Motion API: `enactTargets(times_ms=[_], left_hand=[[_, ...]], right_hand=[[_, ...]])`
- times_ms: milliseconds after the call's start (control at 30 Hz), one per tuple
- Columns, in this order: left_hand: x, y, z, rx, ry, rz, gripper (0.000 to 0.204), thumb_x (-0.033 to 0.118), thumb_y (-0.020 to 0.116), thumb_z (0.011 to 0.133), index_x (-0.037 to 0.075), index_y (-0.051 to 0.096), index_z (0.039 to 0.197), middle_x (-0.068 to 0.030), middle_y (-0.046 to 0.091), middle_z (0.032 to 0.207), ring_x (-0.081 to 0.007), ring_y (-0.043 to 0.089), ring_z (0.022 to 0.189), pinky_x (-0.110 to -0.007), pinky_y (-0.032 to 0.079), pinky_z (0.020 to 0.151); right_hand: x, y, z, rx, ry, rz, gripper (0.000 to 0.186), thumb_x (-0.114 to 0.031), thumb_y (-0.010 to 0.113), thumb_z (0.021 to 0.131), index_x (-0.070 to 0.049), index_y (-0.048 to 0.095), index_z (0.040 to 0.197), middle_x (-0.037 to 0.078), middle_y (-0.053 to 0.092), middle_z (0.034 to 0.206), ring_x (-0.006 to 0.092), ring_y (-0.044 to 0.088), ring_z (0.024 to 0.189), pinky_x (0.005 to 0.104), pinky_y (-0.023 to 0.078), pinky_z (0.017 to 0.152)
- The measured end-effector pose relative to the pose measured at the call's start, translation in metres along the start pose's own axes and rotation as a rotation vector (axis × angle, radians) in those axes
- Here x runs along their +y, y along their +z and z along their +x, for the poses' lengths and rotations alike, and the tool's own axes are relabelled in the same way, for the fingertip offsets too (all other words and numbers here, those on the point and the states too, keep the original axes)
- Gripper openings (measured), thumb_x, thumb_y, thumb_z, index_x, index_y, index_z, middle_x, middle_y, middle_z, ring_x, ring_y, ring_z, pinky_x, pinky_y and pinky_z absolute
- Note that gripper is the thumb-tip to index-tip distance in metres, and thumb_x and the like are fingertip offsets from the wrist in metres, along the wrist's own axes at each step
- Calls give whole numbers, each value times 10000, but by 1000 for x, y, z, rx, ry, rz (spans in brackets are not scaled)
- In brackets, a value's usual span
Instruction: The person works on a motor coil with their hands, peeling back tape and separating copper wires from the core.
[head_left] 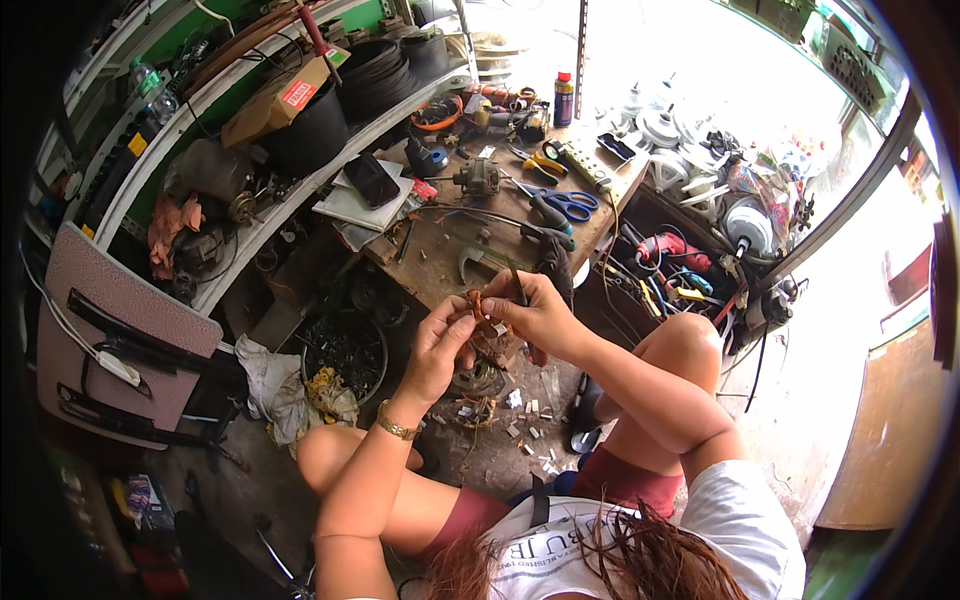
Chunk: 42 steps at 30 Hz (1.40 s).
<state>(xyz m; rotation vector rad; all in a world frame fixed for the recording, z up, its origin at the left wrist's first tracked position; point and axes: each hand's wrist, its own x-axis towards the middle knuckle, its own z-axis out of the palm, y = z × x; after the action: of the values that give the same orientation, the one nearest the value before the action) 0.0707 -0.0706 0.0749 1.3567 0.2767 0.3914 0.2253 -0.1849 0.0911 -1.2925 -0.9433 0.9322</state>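
My left hand [440, 345] and my right hand [525, 310] meet over the workbench's front edge, both closed on a reddish copper wire winding [478, 308] of a small motor part. Its lower portion is partly hidden by my fingers. A dark thin tool [516, 285] sticks up from my right hand, its lower end hidden. Just beyond my right hand is a dark cloth or glove [555, 262]. On the wooden bench [420, 270] lie a metal caliper-like tool [480, 258], a metal motor [478, 177], blue-handled scissors [570, 205] and yellow-handled pliers [548, 163].
Shelves [250, 245] with black tubs and parts line the left, beside a padded chair part [120, 300]. Below are a tub of dark scraps [340, 350], rags [265, 385] and floor debris [525, 435]. An open toolbox [660, 270] and white motor parts [670, 130] stand right.
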Motion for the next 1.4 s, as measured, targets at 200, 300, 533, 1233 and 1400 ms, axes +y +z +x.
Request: enactTargets(times_ms=[200,300,533,1233,1400], left_hand=[[-6,0,7,275,-102,-375,301,270,489,970,41,539,1159,-62,645,926,-141,646,851,-302,552,715],[-14,-3,7,289,39,-235,264,229,557,947,49,555,1140,-7,598,809,-113,613,746,-285,539,678],[-12,16,7,274,104,67,252,233,694,878,56,610,1038,48,556,767,6,417,488,-162,340,403],[-3,21,6,262,469,805,139,110,616,916,-8,589,847,1,557,699,-56,452,571,-223,365,520],[-17,5,8,270,374,515,110,135,639,912,36,597,887,35,576,737,-32,457,564,-192,362,492]], right_hand=[[0,-5,1,134,-41,-5,108,-112,653,863,-10,619,868,26,616,739,82,512,626,268,440,580],[7,0,0,217,-288,-219,104,-70,668,813,12,607,833,89,604,725,166,542,628,307,443,615],[13,2,-2,122,-456,-402,222,-107,707,765,7,594,918,183,583,766,337,587,712,368,456,650],[11,-5,3,164,-336,-617,144,-127,649,831,0,593,870,182,595,684,382,560,624,414,451,585],[18,-17,11,31,-1,-205,141,-133,617,873,7,618,885,92,597,648,209,549,578,351,456,585]])
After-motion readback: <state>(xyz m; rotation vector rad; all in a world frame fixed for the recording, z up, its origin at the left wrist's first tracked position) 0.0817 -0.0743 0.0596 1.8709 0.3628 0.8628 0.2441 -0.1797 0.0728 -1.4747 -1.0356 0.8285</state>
